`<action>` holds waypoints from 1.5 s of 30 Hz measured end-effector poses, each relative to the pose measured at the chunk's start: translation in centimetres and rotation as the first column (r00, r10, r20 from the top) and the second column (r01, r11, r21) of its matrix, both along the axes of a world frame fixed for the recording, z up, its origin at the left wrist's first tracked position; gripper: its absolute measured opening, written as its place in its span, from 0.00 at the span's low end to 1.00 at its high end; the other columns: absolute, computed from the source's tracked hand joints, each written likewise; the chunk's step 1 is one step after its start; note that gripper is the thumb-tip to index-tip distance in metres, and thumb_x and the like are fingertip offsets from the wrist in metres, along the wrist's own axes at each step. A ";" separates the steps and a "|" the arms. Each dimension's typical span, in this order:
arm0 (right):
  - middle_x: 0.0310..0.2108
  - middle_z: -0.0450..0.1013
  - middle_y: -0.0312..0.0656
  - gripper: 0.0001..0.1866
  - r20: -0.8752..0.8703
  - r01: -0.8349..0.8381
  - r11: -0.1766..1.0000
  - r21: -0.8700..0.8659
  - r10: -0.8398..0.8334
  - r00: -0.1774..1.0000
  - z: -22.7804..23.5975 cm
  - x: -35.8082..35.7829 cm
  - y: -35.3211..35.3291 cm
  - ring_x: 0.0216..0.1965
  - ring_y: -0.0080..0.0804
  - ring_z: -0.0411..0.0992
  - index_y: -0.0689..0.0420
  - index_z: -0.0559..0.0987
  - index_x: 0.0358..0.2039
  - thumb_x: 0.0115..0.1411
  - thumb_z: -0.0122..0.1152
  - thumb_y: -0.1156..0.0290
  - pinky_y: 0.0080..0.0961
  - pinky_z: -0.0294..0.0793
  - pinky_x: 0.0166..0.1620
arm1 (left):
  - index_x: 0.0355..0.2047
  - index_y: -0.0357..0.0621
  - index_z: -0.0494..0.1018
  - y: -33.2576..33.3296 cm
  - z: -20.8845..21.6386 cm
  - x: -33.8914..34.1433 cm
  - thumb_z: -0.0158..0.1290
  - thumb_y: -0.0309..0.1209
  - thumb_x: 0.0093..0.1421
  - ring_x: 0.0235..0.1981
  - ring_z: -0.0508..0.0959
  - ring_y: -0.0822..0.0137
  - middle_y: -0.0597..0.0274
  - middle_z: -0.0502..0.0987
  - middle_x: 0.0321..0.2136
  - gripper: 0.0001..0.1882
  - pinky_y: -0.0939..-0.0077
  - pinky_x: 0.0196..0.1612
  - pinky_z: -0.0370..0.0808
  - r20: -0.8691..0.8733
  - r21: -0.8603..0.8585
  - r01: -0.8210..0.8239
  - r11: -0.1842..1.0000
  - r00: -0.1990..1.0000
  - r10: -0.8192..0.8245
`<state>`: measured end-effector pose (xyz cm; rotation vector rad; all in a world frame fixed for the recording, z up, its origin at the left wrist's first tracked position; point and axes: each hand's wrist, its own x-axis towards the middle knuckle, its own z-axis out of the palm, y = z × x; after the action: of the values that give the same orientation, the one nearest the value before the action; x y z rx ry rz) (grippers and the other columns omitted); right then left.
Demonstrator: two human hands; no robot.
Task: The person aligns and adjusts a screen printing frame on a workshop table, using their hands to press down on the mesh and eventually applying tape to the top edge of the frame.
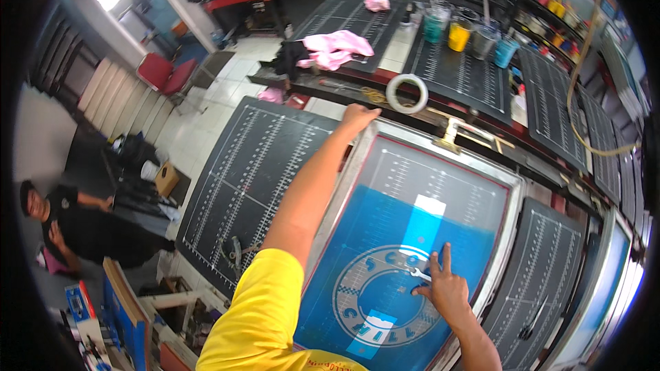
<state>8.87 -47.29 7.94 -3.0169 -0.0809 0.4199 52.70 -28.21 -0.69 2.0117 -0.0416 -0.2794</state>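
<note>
**Screen steadied at its far corner, mesh pressed over the round stencil**

The screen (440, 185), an aluminium-framed mesh with a blue coating and a round stencil (385, 288), lies flat on a black gridded pallet, at the middle of the view, just below the press arm with its brass clamp (450, 139).

Left hand (357, 118): laid on the far left corner of the frame, arm fully extended. The fingers curl over the corner; whether the edge is truly gripped or only pressed cannot be told.

Right hand (443, 285): open, index and middle fingers extended, fingertips set on the mesh at the right rim of the stencil, beside a pale tape strip (421, 230) that runs down from a white patch. Nothing is held in it.

Judgement on doing this step well:
- The frame is best kept pinned at the corner so that the mesh does not shift under the fingers.
- Pressure is best applied with the flat pads, not the nails; mesh of this kind is likely to dent or tear.
- Any rubbing should be kept to the tape edge, clear of the open stencil areas.

Nearby: a tape roll (406, 93) on the bench beyond the frame; cups of ink (459, 33) farther back; pink cloth (337, 48); a second gridded pallet (247, 185) to the left. Another person sits on the floor at far left.
</note>
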 end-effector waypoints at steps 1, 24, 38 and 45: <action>0.67 0.53 0.70 0.56 -0.015 -0.026 1.000 0.002 0.026 1.000 0.3 0.2 0.2 0.23 0.42 0.80 0.62 0.69 0.61 0.37 0.75 0.39 0.28 0.79 0.24 | 0.19 0.36 0.77 1.7 0.2 -0.8 0.64 0.46 0.56 0.22 0.74 0.69 0.58 0.77 0.18 0.23 0.66 0.28 0.70 0.060 0.022 0.069 0.997 0.996 -0.070; 0.67 0.52 0.69 0.58 -0.010 -0.006 0.999 0.038 0.007 1.000 -1.4 -0.5 -0.2 0.37 0.53 0.81 0.64 0.64 0.62 0.39 0.76 0.39 0.38 0.84 0.36 | 0.47 0.29 0.75 22.0 4.4 -45.2 0.42 0.39 0.73 0.30 0.72 0.70 0.55 0.78 0.28 0.22 0.72 0.37 0.71 0.027 0.236 -0.047 0.971 0.999 0.041; 0.70 0.48 0.62 0.60 -0.090 0.042 0.999 -0.010 -0.043 0.995 -0.7 -0.8 0.6 0.48 0.56 0.77 0.57 0.61 0.67 0.40 0.75 0.38 0.46 0.82 0.47 | 0.49 0.29 0.72 23.9 1.4 -45.0 0.39 0.41 0.75 0.44 0.70 0.71 0.60 0.76 0.42 0.24 0.73 0.53 0.68 -0.171 -0.131 -0.073 0.989 0.984 0.050; 0.71 0.47 0.63 0.61 -0.066 0.024 0.999 -0.028 -0.026 0.997 -1.7 -0.8 -0.3 0.46 0.58 0.78 0.57 0.60 0.68 0.40 0.72 0.35 0.46 0.82 0.45 | 0.46 0.31 0.72 23.1 2.5 -44.7 0.38 0.41 0.74 0.40 0.68 0.73 0.64 0.72 0.36 0.22 0.74 0.48 0.68 -0.164 -0.142 -0.064 0.988 0.986 0.040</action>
<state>8.09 -47.64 6.22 -3.0233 -0.0328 0.5231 8.01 -5.07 1.78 1.8350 0.0897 -0.3935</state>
